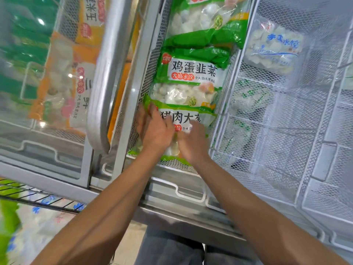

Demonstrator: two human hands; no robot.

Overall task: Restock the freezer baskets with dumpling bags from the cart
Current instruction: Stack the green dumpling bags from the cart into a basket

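A green dumpling bag (188, 119) lies at the near end of a white mesh freezer basket (152, 60). My left hand (155, 129) rests on its left part, fingers reaching to the bag's far left corner against the basket wall. My right hand (192, 141) lies flat on its lower right part. Both hands press the bag down with straight fingers. Two more green bags (191, 77) lie behind it in the same basket. The cart (34, 196) with more bags sits at the lower left, blurred.
To the right is a nearly bare mesh basket (298, 131) holding a white bag with blue print (275, 48). A glass sliding lid (57, 73) with a metal frame (107, 73) covers orange bags at the left. The freezer's steel rim (172, 211) runs below my arms.
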